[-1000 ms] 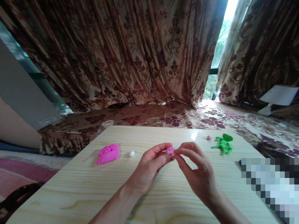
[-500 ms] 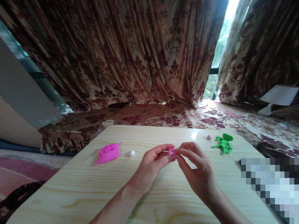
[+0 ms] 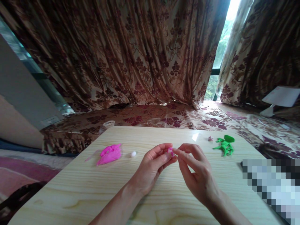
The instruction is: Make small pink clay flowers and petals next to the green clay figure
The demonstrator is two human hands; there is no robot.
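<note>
My left hand (image 3: 152,164) pinches a small piece of pink-and-white modelling clay (image 3: 170,151) between thumb and fingers, above the table. The index fingertip of my right hand (image 3: 195,164) touches the right side of this clay. Its thumb sits lower, a little apart from the piece, and its other fingers are bent. To the left of my hands, a small white clay ball (image 3: 133,154) rests on the table. Farther left lies a lump of bright pink clay (image 3: 109,154) on what looks like clear plastic wrap.
Toward the back right of the wooden table (image 3: 89,190) are a green clay figure (image 3: 225,146) and a small pinkish lump (image 3: 210,138). A clear plastic container (image 3: 107,125) stands behind the far left edge. A blurred-out rectangular object (image 3: 272,187) lies at the right edge.
The clay piece has turned slightly in my left fingers. My right index finger now lies against its side, with the thumb drawn a little away. The view has shifted slightly.
</note>
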